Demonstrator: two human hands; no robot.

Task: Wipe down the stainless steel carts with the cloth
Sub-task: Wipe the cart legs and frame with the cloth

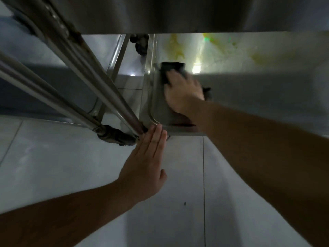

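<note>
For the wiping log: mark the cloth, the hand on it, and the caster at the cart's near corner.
cloth (171, 68): head view, dark top edge beyond the fingers.
right hand (183, 93): head view, back of the hand.
caster (117, 137): head view, dark housing beside the left hand.

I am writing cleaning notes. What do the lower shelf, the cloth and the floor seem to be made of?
Shelf: likely stainless steel, brushed, since it is grey and mirrors the lamp glare; yellowish smears further back.
Cloth: dark soft fabric, matte, bunched under the right hand; the weave is too blurred to tell.
Floor: pale glazed tiles, judging by grout lines and a dull sheen.
</note>
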